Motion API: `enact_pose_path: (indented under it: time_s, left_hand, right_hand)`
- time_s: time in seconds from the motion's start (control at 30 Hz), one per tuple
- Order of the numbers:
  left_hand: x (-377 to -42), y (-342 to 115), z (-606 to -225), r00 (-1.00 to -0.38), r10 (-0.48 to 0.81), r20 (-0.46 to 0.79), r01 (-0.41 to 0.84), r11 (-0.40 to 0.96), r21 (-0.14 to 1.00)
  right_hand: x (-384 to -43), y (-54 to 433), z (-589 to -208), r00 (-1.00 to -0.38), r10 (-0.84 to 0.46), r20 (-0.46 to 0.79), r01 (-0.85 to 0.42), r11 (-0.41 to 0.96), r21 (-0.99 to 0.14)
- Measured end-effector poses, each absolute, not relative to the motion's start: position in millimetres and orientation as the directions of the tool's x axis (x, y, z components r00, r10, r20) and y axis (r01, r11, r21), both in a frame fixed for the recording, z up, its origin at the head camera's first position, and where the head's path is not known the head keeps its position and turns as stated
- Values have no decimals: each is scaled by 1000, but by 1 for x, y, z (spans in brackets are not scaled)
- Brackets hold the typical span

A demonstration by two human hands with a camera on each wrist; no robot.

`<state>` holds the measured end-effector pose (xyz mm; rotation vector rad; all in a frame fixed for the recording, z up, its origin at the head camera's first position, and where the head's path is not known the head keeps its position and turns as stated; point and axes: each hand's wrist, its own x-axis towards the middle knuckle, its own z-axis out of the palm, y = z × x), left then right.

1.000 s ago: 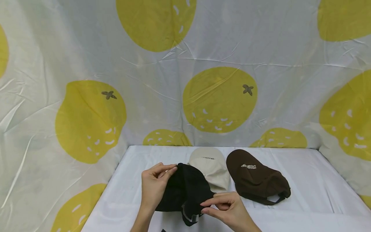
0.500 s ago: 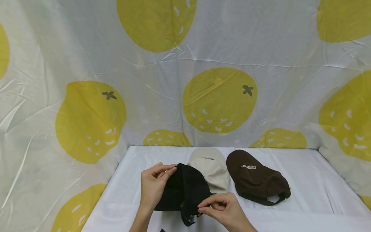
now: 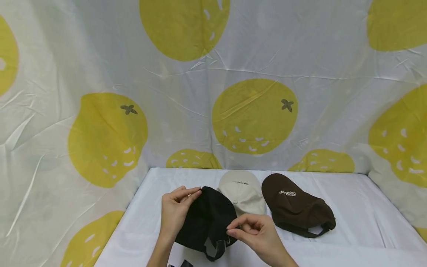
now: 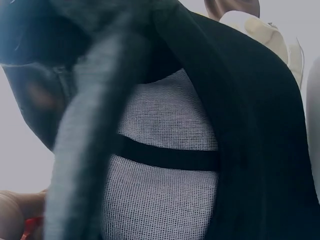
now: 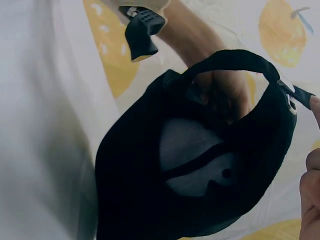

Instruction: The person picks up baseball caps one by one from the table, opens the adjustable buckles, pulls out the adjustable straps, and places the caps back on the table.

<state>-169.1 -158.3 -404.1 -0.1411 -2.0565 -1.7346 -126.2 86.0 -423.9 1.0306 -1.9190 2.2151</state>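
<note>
A black baseball cap [image 3: 213, 215] is held up between both hands, tilted, with its back strap low. My left hand [image 3: 175, 211] pinches the cap's upper left edge between thumb and fingers. At the cap's lower right, my right hand [image 3: 257, 235] pinches the tail of the strap, which the right wrist view shows as a dark strap end [image 5: 302, 94] beside a small metal buckle [image 5: 292, 103]. The closed strap [image 5: 232, 58] arches over the rear opening. Inside the cap, the left wrist view shows a pale mesh lining [image 4: 165, 115] crossed by a dark tape.
Behind the black cap lies a beige cap [image 3: 243, 193], partly covered by it. To its right a brown cap [image 3: 297, 207] rests on the white cloth-covered table [image 3: 360, 222]. A lemon-print curtain [image 3: 186, 122] rises behind and at both sides.
The black cap has turned and tilted, so its strap and rear opening show more at the bottom. My right hand has risen slightly, still pinching at the strap. The head view has shifted slightly.
</note>
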Motion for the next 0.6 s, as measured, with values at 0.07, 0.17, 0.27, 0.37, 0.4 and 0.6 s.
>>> enact_pose_path:
  time_s: [0.07,0.17,0.27,0.37,0.4,0.6]
  left_hand:
    - [-169,-160,-404,-892,-215,398,356,207,911]
    - [-168,-162,-403,-886,-230,403,360,206,910]
    - [-164,-162,-399,-884,-222,411,372,199,907]
    - [-157,-160,-391,-874,-191,448,413,197,889]
    - [-154,-159,-389,-866,-176,468,435,194,879]
    - [-135,-150,-375,-789,-62,611,593,182,784]
  right_hand:
    - [-127,83,-420,-781,-362,509,-449,-240,-860]
    - [-129,79,-414,-789,-318,526,-475,-227,-850]
    - [-130,74,-410,-804,-282,524,-483,-205,-851]
    - [-132,69,-408,-816,-250,520,-483,-199,-853]
    - [-133,67,-407,-819,-240,520,-482,-202,-853]
    - [-136,62,-403,-862,-149,484,-456,-188,-870]
